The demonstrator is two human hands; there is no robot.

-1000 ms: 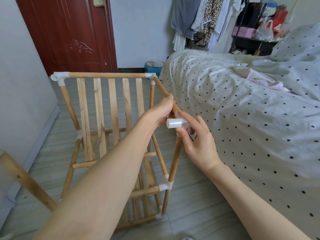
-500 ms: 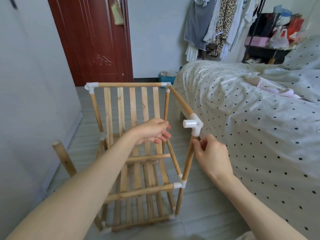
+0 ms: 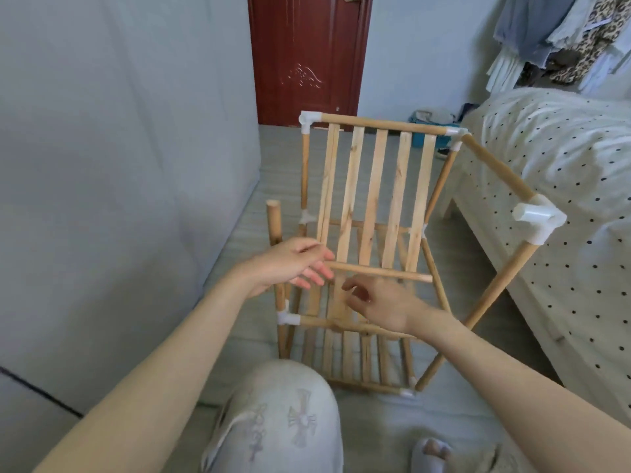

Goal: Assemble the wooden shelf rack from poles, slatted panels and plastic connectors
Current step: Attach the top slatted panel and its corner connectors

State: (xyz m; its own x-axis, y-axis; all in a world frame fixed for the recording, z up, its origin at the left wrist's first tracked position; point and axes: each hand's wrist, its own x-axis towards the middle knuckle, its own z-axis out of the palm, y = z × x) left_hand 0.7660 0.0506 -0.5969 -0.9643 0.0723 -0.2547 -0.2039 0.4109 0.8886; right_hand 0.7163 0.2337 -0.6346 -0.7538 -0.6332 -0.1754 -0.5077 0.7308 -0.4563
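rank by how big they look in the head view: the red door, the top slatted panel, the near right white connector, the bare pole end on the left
1. red door
2. top slatted panel
3. and 4. white connector and bare pole end: they look alike, and the connector is nearer, so unranked.

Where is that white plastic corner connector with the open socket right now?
In the head view, the white plastic corner connector sits at right, capping the rack's near right wooden pole, beside the polka-dot bed.

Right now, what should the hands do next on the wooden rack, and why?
Probably grip the loose short pole lying across the slats. Both hands hover open beside it, and the near-right corner connector shows an empty socket, while the near-left post has no connector on top.
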